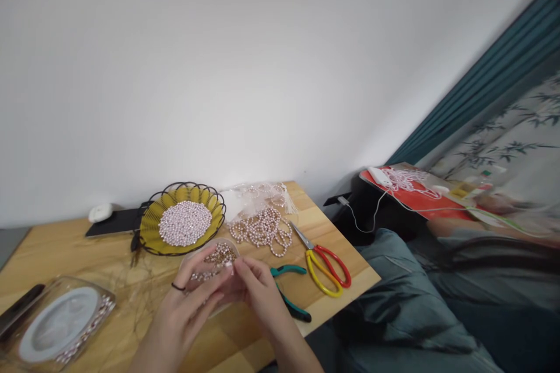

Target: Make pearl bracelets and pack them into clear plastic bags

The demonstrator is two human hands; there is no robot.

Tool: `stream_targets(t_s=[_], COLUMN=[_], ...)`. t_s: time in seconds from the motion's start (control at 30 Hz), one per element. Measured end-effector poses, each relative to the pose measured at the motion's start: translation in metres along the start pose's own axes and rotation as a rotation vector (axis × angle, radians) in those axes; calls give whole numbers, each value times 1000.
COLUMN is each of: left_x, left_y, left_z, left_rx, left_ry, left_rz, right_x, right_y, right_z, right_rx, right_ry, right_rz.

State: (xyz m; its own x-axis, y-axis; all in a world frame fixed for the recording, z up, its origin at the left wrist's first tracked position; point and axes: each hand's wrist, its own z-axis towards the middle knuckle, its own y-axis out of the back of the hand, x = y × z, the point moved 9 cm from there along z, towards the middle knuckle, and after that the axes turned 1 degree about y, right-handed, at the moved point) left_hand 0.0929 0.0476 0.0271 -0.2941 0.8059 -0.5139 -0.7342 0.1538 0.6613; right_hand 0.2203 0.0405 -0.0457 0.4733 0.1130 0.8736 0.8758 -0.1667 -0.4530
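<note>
My left hand (186, 315) and my right hand (262, 288) meet fingertip to fingertip over a clear tub (236, 246) of small gold and pinkish beads (221, 255). Both are closed in a pinch. Something tiny and pale shows between the fingertips, too small to name. A black band circles one finger of my left hand, which hides part of the tub. Beside my right hand lie teal-handled pliers (289, 270), their jaws hidden. Scissors (322, 265) with one yellow and one red handle rest farther right, blades apart.
A yellow basket (149, 232) with black wire rim holds pink beads. Strung beads (262, 227) lie near a clear bag (254, 193). At left are a plastic packet (61, 320), a black phone (116, 222) and a white case (100, 213). Another person sits right, by a red-topped table (420, 204).
</note>
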Motion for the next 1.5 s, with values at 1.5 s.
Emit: stream_targets(t_s=[1.5], left_x=[2], left_y=[33], left_z=[7], left_rx=[27], left_ry=[95], left_rz=[162], right_x=[70], right_y=[57], right_z=[116], right_rx=[154], right_ry=[331], right_rz=[-1659])
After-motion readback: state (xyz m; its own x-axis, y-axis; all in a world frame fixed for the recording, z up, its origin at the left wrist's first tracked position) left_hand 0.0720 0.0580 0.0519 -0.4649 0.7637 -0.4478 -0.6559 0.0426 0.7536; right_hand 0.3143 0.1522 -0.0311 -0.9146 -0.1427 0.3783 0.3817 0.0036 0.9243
